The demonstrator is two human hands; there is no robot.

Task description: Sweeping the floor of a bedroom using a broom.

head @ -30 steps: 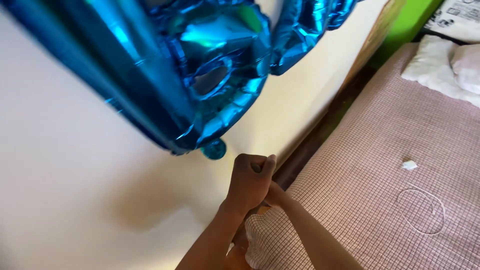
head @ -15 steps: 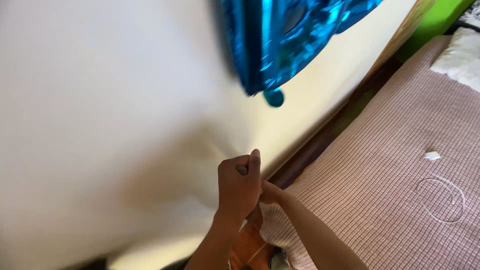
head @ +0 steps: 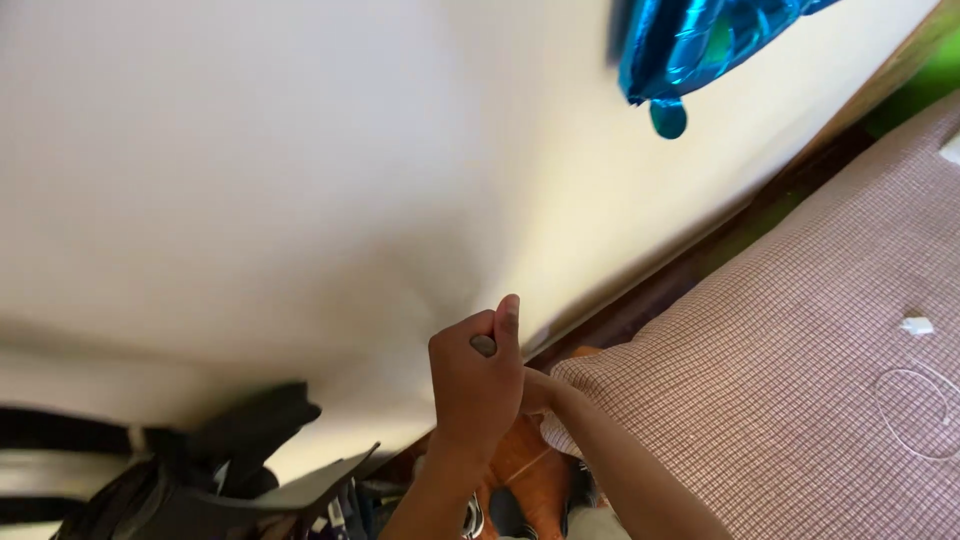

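Observation:
My left hand is closed in a fist close to the cream wall, with its thumb pressed up against a small grey object at the top of the fist. My right hand sits just behind the left fist and is mostly hidden by it; only its forearm shows clearly, and I cannot tell what it holds. A shiny blue foil balloon hangs against the wall at the upper right, with a small round tab at its lower end, well above both hands.
A bed with a pink checked sheet fills the right side, carrying a white loop of string and a small white scrap. Dark bags lie at the bottom left. An orange thing sits below my hands.
The view has swung, so the balloon has slid from the upper left to the top right corner. Dark bags have come into sight. My hands keep the same pose.

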